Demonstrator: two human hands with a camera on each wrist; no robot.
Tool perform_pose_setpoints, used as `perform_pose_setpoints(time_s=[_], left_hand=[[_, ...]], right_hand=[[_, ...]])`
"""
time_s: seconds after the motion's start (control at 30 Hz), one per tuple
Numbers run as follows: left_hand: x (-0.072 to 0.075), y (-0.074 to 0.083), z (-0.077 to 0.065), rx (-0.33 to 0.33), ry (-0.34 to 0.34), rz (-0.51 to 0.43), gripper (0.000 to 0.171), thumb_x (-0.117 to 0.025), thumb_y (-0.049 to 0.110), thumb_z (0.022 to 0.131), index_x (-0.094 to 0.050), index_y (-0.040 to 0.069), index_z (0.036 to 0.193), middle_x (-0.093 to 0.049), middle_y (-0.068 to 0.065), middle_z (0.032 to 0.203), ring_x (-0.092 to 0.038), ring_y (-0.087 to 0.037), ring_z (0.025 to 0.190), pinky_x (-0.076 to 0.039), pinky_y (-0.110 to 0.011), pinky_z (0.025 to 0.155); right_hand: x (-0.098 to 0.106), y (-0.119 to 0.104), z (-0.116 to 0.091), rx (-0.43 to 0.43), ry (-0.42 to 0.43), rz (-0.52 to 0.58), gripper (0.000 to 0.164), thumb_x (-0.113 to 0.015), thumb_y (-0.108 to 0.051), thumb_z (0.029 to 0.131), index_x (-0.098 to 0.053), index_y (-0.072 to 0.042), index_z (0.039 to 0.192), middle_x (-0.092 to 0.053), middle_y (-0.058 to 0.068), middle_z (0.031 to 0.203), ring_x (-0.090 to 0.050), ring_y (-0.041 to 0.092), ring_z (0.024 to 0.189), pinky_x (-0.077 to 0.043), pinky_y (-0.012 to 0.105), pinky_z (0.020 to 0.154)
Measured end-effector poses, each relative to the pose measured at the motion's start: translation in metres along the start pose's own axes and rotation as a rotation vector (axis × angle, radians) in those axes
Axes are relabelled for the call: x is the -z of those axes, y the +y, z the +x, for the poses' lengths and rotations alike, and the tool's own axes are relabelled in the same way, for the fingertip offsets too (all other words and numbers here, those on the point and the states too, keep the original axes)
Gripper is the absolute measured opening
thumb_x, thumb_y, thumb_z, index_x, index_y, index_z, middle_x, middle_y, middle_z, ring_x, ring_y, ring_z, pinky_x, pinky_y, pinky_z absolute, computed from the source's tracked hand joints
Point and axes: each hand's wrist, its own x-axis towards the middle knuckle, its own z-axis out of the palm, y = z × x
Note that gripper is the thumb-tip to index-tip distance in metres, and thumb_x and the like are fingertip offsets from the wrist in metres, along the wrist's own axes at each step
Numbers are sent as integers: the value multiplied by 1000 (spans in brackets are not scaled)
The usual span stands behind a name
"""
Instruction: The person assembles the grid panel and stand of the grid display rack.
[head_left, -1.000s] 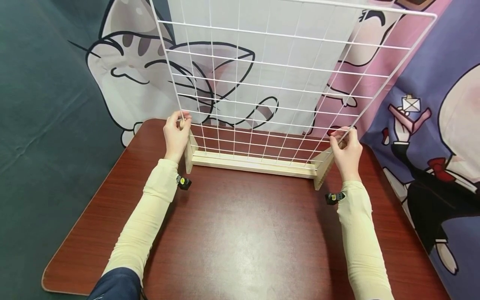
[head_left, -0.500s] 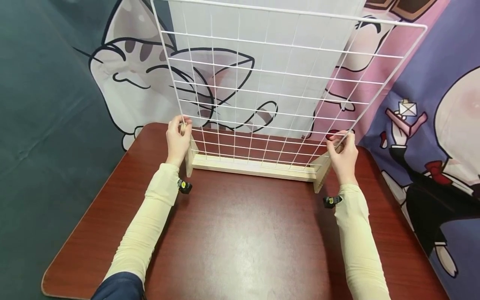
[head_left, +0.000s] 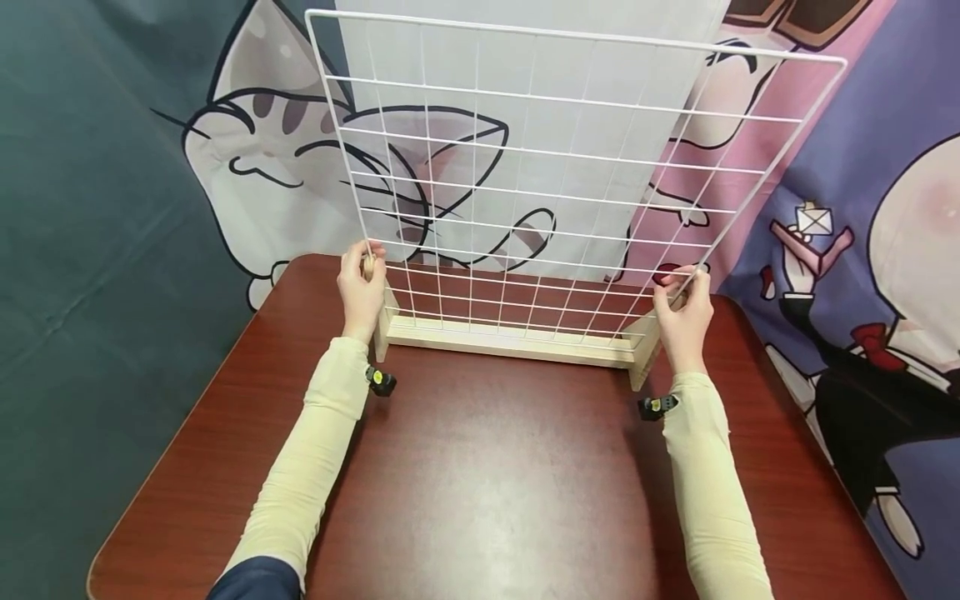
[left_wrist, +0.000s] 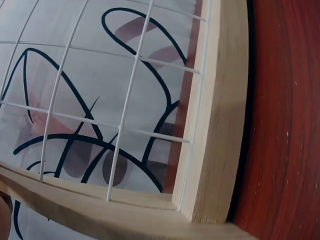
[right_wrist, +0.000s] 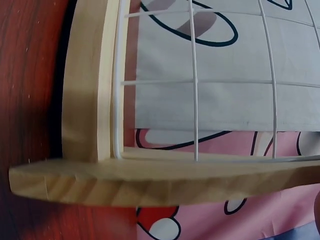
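A white wire grid panel (head_left: 525, 154) rises from a pale wooden base (head_left: 510, 340), its top leaning away. Its lower edge lies along the inner side of the base bar (left_wrist: 222, 115) in the left wrist view. My left hand (head_left: 362, 287) holds the upper end of the left wooden side piece (head_left: 382, 329), where the grid's edge wire passes. On the other side, my right hand (head_left: 686, 312) grips the right wooden side piece (head_left: 647, 350) at its upper end, with the edge wire at the fingers. The wrist views show each fingertip only at the frame edge.
The stand is on a dark red-brown table (head_left: 487, 467) with rounded corners. Behind it hangs a cloth backdrop (head_left: 255, 183) with cartoon figures, seen through the wires. Small black cameras (head_left: 381, 382) are strapped at both wrists.
The grid's top edge has come lower in the head view, and its top right corner has moved left. Both hands keep their holds. The whole view has shifted slightly.
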Motion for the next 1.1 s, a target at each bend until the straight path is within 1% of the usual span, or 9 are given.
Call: perform_pose_setpoints(time_s=[0.2,0.27,0.37,0.47,0.57,0.73,0.87,0.97,1.1], left_hand=[[-5,3,-2,26,63,-16,20,-54,-10,88,-65,-7,104,-67,-27,98,-53,-27,100,-36,-17,82],[-6,8,-4,27,85,-20,20,-53,-11,88,-64,-10,104,-66,-30,97,-52,-31,101,-35,-18,84],[-6,20,-7,31,106,-37,20,-51,-13,88,-62,-14,105,-64,-33,98,-51,-33,102,-36,-21,86],[-5,32,-12,48,113,-68,21,-50,-12,88,-61,-15,106,-63,-33,99,-51,-29,103,-37,-20,88],[-3,33,-15,68,121,-99,22,-49,-11,89,-61,-14,107,-61,-32,100,-51,-23,102,-38,-18,87],[-1,28,-14,73,121,-138,22,-47,-11,90,-60,-13,108,-58,-32,101,-51,-19,101,-39,-16,84],[-1,26,-13,74,113,-151,23,-46,-12,90,-59,-14,109,-57,-33,103,-52,-21,101,-40,-15,83],[-2,27,-13,80,106,-156,23,-46,-12,90,-59,-13,109,-58,-30,103,-53,-21,101,-41,-16,83],[0,30,-12,114,60,-142,23,-47,-9,93,-59,-10,112,-59,-22,106,-56,-13,101,-44,-16,84]], right_hand=[[-4,-1,-3,-21,45,22,30,-58,7,82,-50,16,109,-59,25,89,-53,1,76,-40,12,69],[-5,0,-4,-23,49,22,30,-58,7,82,-50,16,109,-59,25,89,-53,0,76,-40,11,70],[-6,1,-5,-9,54,26,30,-58,7,82,-51,17,109,-60,25,88,-53,-1,76,-40,11,70],[-9,3,-5,14,62,29,28,-57,10,81,-51,18,107,-60,26,86,-52,1,75,-40,11,69],[-13,5,-5,22,66,21,27,-55,12,81,-51,19,106,-60,26,85,-52,2,74,-39,11,69],[-20,5,-5,12,77,12,25,-52,14,81,-51,19,106,-59,24,84,-50,2,74,-38,11,69],[-23,7,-1,11,87,21,25,-50,15,82,-50,19,106,-57,27,84,-49,3,75,-36,11,69],[-25,18,3,-5,86,21,26,-50,14,82,-50,18,108,-57,27,86,-49,3,75,-36,10,70],[-24,37,7,-31,65,1,29,-51,10,83,-50,15,111,-60,23,89,-50,3,77,-37,10,72]])
